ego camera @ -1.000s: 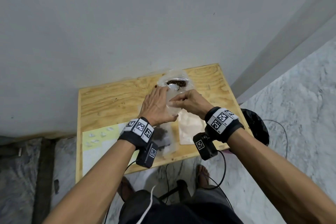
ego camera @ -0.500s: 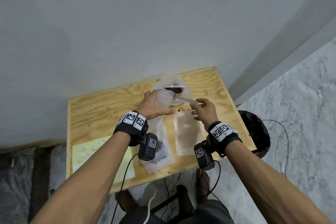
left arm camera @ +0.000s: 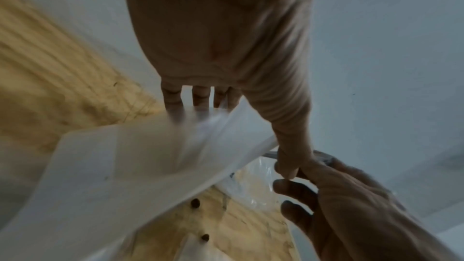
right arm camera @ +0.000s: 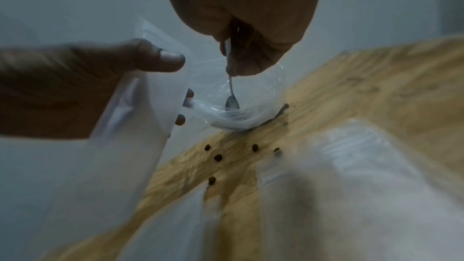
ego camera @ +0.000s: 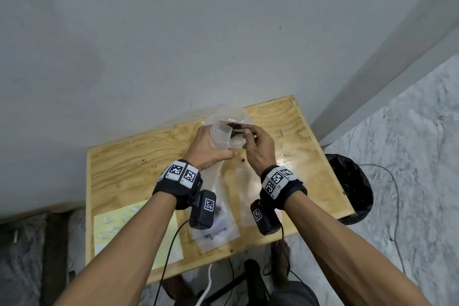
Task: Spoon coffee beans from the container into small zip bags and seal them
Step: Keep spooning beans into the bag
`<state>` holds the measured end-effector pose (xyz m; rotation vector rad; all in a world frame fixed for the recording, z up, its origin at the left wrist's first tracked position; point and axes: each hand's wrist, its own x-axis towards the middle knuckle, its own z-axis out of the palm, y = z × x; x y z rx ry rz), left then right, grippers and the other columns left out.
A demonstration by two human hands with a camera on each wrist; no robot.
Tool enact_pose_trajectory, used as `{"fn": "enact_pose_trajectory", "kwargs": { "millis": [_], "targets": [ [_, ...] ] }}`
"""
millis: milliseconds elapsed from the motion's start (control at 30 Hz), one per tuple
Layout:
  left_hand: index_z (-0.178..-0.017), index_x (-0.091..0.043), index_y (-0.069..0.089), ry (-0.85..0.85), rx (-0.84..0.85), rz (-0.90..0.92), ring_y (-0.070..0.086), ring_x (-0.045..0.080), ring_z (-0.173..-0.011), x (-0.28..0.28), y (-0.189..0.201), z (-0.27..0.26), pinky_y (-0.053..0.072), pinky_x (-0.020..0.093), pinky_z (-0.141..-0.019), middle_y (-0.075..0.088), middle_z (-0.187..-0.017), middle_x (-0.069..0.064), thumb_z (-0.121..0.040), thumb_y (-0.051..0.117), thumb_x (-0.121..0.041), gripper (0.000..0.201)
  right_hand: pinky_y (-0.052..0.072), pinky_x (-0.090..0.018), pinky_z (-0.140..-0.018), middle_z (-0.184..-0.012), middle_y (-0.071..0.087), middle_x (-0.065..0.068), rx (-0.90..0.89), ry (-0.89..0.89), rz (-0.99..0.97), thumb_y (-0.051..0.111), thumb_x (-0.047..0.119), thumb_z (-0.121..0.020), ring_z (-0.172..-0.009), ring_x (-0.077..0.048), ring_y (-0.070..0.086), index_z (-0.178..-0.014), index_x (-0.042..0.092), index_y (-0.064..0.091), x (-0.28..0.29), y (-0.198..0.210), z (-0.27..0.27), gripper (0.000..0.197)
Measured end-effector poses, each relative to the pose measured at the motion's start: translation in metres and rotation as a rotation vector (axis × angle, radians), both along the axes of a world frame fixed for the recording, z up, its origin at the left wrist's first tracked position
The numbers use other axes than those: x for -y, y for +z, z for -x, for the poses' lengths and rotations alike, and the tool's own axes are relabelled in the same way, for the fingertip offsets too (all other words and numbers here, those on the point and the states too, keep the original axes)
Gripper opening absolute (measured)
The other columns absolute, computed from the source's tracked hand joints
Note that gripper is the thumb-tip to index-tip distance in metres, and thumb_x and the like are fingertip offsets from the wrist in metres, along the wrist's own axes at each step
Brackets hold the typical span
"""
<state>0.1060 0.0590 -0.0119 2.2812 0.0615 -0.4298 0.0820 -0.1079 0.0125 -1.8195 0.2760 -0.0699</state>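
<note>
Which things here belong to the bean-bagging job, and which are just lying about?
Job: zip bag in left hand; spoon in right hand; bean container; spilled beans.
Lying about: yellow sheet; black bin; floor cable.

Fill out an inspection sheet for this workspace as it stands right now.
Surface: pale plywood table, loose brown coffee beans scattered.
Job's things: clear plastic bean container; small translucent zip bag held beside it; thin metal spoon dipped in the container.
Clutter: flat zip bags; yellow sheet.
Hands: left hand holds the zip bag; right hand pinches the spoon.
Cables: black wrist-camera leads; floor cable.
Surroundings: grey wall, marble floor, black bin bag.
</note>
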Motion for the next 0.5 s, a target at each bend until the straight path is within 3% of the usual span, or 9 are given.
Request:
{"fn": "enact_pose_trajectory", "kwargs": {
  "millis": [67,133,200,367,500],
  "targets": [
    [-0.118,-0.041,0.054,-0.011,0.041,-0.044,0.059,0.004,-0.104,-0.003,0.004,0.000,0.055,0.034,-0.083,0.059,-0.113,-0.014,-0.043,0.080,-0.081,0.088,0.056,-0.036,-0.075,-0.099,0.068,-0.002,0.127,0.019,0.108,0.050,0.020,-0.097,-0.084,-0.018,0.065,-0.108,0.014,0.068,0.003,0.000,0.003,0.022],
    [-0.121,-0.043,0.053,-0.057,0.045,-0.074,0.058,0.003,-0.107,-0.001,0.020,0.001,0.055,0.035,-0.086,0.059,-0.115,-0.015,-0.045,0.080,-0.080,0.089,0.053,-0.033,-0.075,-0.099,0.066,-0.004,0.190,0.102,0.237,0.051,0.018,-0.097,-0.086,-0.019,0.064,-0.109,0.012,0.068,0.007,-0.002,0.005,0.021],
    [-0.124,-0.036,0.052,-0.073,0.043,-0.086,0.052,0.004,-0.107,0.004,0.035,0.005,0.051,0.031,-0.086,0.052,-0.115,-0.012,-0.049,0.081,-0.071,0.087,0.050,-0.029,-0.073,-0.099,0.066,-0.006,0.194,0.192,0.341,0.054,0.014,-0.096,-0.084,-0.020,0.063,-0.108,0.011,0.069,0.010,-0.004,0.007,0.020],
    [-0.122,-0.029,0.053,-0.099,0.022,-0.100,0.051,0.008,-0.105,0.014,0.044,0.012,0.050,0.030,-0.081,0.051,-0.113,-0.007,-0.047,0.078,-0.065,0.087,0.040,-0.015,-0.069,-0.094,0.065,-0.002,0.133,0.196,0.223,0.062,0.011,-0.091,-0.079,-0.011,0.056,-0.104,0.011,0.074,0.011,-0.007,0.007,0.017],
    [-0.131,-0.026,0.048,-0.084,0.059,-0.143,0.052,0.011,-0.109,0.010,0.050,0.012,0.051,0.036,-0.089,0.050,-0.119,-0.007,-0.047,0.077,-0.074,0.101,0.047,-0.022,-0.071,-0.095,0.068,-0.002,0.253,0.101,0.236,0.058,0.015,-0.095,-0.081,-0.012,0.062,-0.110,0.015,0.072,0.016,0.003,0.008,0.021]
  ]
}}
